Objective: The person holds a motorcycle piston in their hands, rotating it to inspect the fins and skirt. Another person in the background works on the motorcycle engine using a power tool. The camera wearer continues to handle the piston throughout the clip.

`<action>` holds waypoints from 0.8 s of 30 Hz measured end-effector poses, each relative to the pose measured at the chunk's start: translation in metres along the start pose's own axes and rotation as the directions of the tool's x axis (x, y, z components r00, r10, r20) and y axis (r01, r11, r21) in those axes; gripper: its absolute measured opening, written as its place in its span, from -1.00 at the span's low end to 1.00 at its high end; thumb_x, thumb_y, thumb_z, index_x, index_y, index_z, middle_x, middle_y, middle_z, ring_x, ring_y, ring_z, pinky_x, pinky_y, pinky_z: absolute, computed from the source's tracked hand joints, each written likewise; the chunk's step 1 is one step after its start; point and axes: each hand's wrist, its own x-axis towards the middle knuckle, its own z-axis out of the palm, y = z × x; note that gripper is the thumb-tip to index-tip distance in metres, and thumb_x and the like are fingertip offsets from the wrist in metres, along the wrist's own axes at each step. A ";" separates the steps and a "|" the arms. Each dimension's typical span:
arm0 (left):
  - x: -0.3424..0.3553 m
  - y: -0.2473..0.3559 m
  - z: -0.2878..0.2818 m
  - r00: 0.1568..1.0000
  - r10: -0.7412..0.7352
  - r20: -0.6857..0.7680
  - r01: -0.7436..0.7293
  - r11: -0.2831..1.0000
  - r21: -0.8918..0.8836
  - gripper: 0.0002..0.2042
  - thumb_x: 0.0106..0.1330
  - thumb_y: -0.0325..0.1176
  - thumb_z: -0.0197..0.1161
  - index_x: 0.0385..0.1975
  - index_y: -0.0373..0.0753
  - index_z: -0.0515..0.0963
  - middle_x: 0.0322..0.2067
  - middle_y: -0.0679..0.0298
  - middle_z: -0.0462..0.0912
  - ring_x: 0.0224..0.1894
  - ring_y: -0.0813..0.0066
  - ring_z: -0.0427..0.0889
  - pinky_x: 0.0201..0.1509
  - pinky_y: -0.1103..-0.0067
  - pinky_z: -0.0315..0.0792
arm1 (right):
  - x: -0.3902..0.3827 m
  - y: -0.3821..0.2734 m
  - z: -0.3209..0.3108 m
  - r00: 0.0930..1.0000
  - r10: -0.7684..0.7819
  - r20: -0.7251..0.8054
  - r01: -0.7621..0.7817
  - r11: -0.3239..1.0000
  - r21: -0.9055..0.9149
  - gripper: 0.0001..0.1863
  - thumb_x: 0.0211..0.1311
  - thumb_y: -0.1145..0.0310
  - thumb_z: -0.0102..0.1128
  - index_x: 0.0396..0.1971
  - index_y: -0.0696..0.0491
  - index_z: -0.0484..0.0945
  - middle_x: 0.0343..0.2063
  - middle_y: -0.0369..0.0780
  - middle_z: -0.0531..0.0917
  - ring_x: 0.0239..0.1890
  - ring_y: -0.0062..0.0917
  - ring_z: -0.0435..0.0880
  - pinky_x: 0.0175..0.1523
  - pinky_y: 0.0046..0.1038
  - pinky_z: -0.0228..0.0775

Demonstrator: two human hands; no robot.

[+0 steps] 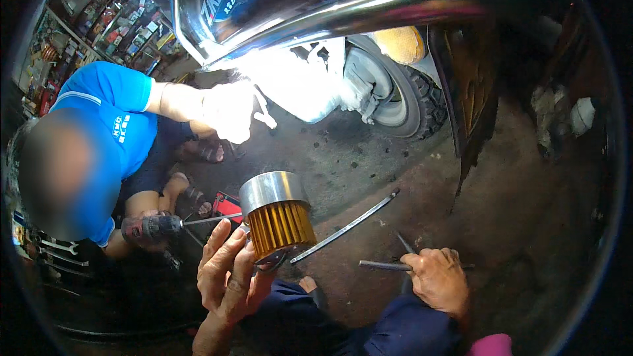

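My left hand [227, 273] is closed around the lower side of a ribbed cylinder [280, 221], with a wide silver metal band at its top and gold fins below. It is held up in the middle of the view, slightly tilted. My right hand [440, 280], fingers curled, grips a thin dark metal rod [386, 265] that sticks out on both sides of it. A pointed dark piece [405, 242] shows just above that hand. Between my hands, a long curved metal bar [346, 227] lies on the floor.
On the left, a co-worker in a blue shirt [102, 95] crouches, holding a power drill [151, 229] with a long bit; their other hand [231, 115] is in glare. Ahead are a wheel [405, 95] and a chrome bar [343, 16] of a vehicle. Wrenches [59, 247] lie far left.
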 end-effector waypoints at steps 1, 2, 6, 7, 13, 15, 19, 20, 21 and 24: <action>-0.003 -0.001 0.000 1.000 0.001 0.003 -0.001 1.000 -0.002 -0.66 0.13 -0.36 0.38 -0.13 -0.37 0.53 -0.19 -0.04 0.54 -0.06 -0.02 0.60 -0.03 0.19 0.56 | 0.000 0.005 0.011 0.999 0.008 0.045 -0.007 1.000 -0.017 -0.78 0.01 0.39 0.09 -0.32 -0.04 0.64 -0.46 -0.09 0.63 -0.33 -0.14 0.60 -0.16 -0.16 0.37; -0.006 -0.001 0.000 1.000 0.003 0.004 -0.003 1.000 -0.008 -0.62 0.13 -0.37 0.38 -0.07 -0.37 0.50 -0.19 -0.05 0.52 -0.06 -0.05 0.59 -0.01 0.13 0.54 | 0.002 0.009 0.020 0.996 0.020 0.088 -0.017 0.999 -0.036 -0.79 0.01 0.39 0.08 -0.32 -0.04 0.63 -0.46 -0.09 0.63 -0.33 -0.13 0.60 -0.15 -0.15 0.37; -0.008 -0.003 0.005 1.000 0.016 -0.011 -0.016 1.000 0.009 -0.61 0.13 -0.35 0.39 -0.06 -0.33 0.50 -0.16 -0.03 0.55 -0.03 0.02 0.60 -0.02 0.21 0.56 | 0.002 0.015 0.036 0.976 0.081 0.204 -0.071 0.996 -0.054 -0.83 0.05 0.39 0.07 -0.36 0.01 0.60 -0.43 -0.07 0.62 -0.31 -0.12 0.59 -0.12 -0.11 0.37; -0.008 -0.003 0.005 1.000 0.015 -0.005 -0.015 1.000 0.001 -0.61 0.13 -0.35 0.38 -0.06 -0.33 0.51 -0.16 -0.02 0.55 -0.04 0.02 0.60 -0.01 0.20 0.55 | 0.001 0.014 0.037 0.981 0.091 0.169 -0.083 0.995 -0.053 -0.84 0.06 0.39 0.07 -0.37 0.02 0.60 -0.43 -0.06 0.62 -0.31 -0.12 0.59 -0.11 -0.11 0.37; 0.000 -0.002 0.006 1.000 0.005 0.012 -0.005 1.000 -0.008 -0.61 0.13 -0.36 0.39 -0.06 -0.33 0.52 -0.17 -0.01 0.55 -0.06 0.04 0.62 -0.02 0.20 0.56 | 0.006 0.011 0.039 0.998 0.016 0.055 -0.021 0.997 0.077 -0.87 0.06 0.31 0.17 -0.46 0.05 0.54 -0.44 -0.06 0.61 -0.31 -0.12 0.59 -0.10 -0.10 0.37; 0.005 0.002 0.007 0.998 -0.015 0.053 0.014 1.000 0.022 -0.62 0.12 -0.36 0.40 -0.07 -0.33 0.52 -0.18 -0.01 0.55 -0.06 0.03 0.62 -0.01 0.20 0.56 | 0.013 0.010 0.039 0.988 0.003 0.156 -0.015 0.997 0.073 -0.84 0.08 0.29 0.19 -0.46 0.07 0.53 -0.45 -0.06 0.61 -0.32 -0.12 0.60 -0.10 -0.10 0.36; 0.004 0.003 0.009 0.999 -0.005 0.039 0.004 1.000 0.029 -0.63 0.11 -0.37 0.41 -0.10 -0.34 0.54 -0.18 -0.02 0.55 -0.05 0.02 0.61 0.00 0.22 0.56 | 0.015 0.012 0.041 0.979 -0.036 0.201 0.028 0.999 0.043 -0.80 0.10 0.27 0.19 -0.47 0.12 0.53 -0.47 -0.04 0.62 -0.33 -0.11 0.61 -0.10 -0.11 0.37; 0.005 0.004 0.009 0.998 -0.012 0.061 0.010 0.999 0.038 -0.63 0.11 -0.37 0.40 -0.10 -0.35 0.54 -0.17 -0.02 0.55 -0.05 0.02 0.61 0.00 0.22 0.56 | 0.016 0.013 0.042 0.980 -0.035 0.193 0.026 0.999 0.048 -0.80 0.09 0.27 0.19 -0.47 0.12 0.53 -0.47 -0.04 0.62 -0.34 -0.11 0.61 -0.11 -0.12 0.37; 0.007 0.005 0.009 0.996 -0.020 0.082 0.016 0.999 0.047 -0.63 0.12 -0.37 0.40 -0.09 -0.35 0.54 -0.17 -0.02 0.54 -0.05 0.01 0.61 0.00 0.22 0.56 | 0.016 0.015 0.042 0.982 -0.033 0.186 0.024 0.998 0.052 -0.80 0.09 0.26 0.19 -0.47 0.11 0.53 -0.47 -0.04 0.62 -0.34 -0.12 0.62 -0.11 -0.13 0.38; 0.010 0.007 0.010 0.994 -0.038 0.105 0.032 0.997 0.065 -0.63 0.12 -0.37 0.40 -0.09 -0.35 0.54 -0.17 -0.02 0.54 -0.05 0.01 0.61 0.00 0.22 0.55 | 0.018 0.017 0.043 0.978 -0.025 0.208 0.014 0.998 0.057 -0.79 0.08 0.26 0.21 -0.47 0.11 0.54 -0.48 -0.04 0.61 -0.34 -0.14 0.62 -0.13 -0.14 0.38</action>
